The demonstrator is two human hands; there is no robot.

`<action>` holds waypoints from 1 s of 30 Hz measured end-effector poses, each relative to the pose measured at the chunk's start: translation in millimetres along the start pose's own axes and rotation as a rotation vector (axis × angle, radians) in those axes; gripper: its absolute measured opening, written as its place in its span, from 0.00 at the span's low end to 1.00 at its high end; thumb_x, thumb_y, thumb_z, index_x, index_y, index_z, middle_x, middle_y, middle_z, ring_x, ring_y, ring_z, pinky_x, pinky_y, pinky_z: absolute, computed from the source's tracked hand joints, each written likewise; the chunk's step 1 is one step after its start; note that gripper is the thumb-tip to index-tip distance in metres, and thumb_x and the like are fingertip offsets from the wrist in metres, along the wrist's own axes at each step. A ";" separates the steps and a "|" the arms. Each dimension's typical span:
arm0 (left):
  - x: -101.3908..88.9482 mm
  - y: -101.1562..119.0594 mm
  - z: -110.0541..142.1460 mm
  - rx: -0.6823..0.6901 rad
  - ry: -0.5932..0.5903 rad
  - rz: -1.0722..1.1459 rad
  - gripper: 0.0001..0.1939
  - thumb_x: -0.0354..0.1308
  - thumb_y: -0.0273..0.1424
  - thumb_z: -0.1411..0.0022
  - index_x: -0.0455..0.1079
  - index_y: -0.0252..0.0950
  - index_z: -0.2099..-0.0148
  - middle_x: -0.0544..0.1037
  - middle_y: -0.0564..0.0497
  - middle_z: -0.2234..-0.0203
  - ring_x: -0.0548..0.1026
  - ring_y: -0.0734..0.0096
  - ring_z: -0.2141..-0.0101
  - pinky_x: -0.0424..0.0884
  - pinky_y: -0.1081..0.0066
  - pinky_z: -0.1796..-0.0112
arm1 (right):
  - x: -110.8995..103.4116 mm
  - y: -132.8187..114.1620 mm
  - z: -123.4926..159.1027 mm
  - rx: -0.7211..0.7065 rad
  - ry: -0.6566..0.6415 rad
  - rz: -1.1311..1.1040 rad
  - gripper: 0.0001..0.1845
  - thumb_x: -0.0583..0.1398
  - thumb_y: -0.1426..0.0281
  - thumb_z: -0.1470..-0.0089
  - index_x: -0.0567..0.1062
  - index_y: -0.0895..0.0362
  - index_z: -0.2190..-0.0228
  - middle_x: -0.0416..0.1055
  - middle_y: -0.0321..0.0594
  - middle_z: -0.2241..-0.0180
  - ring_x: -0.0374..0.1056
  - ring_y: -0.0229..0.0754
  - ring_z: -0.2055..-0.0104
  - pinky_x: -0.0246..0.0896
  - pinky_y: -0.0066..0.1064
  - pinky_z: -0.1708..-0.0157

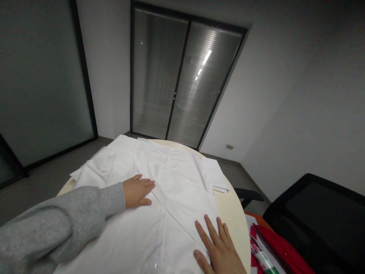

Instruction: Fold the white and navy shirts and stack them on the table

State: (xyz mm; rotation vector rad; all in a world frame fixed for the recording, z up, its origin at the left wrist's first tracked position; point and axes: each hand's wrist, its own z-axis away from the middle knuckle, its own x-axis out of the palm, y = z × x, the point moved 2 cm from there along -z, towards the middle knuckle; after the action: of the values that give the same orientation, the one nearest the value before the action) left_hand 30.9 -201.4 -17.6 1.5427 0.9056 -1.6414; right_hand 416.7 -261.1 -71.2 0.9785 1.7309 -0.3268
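A white button-up shirt [173, 179] lies spread flat over a round cream table [236, 217]. My left hand [138, 191], in a grey sleeve, rests flat on the shirt near its middle, fingers stretched out and together. My right hand [218, 243] lies flat on the shirt's lower right part, close to the table edge, with fingers spread. Neither hand holds anything. A row of small buttons runs along the shirt's front edge between the two hands.
A black mesh chair [319, 213] stands at the right. Red and white items [270, 251] lie beside the table at lower right. A window with closed blinds [182, 80] and grey walls are behind; a dark glass panel [42, 83] is at the left.
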 end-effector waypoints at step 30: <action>-17.5 -78.6 -143.1 -0.156 0.049 -0.026 0.10 0.54 0.36 0.30 0.75 0.40 0.54 0.81 0.43 0.54 0.79 0.55 0.54 0.71 0.59 0.54 | 0.7 -1.2 0.7 0.101 -0.101 -0.058 0.35 0.58 0.55 0.34 0.57 0.43 0.29 0.53 0.41 0.29 0.53 0.73 0.30 0.67 0.68 0.42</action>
State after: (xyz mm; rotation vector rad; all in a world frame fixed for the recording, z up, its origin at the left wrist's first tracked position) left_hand 37.2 -37.9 -4.7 1.4755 1.0584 -1.5190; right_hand 416.3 -262.0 -72.4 0.9684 1.6665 -0.4969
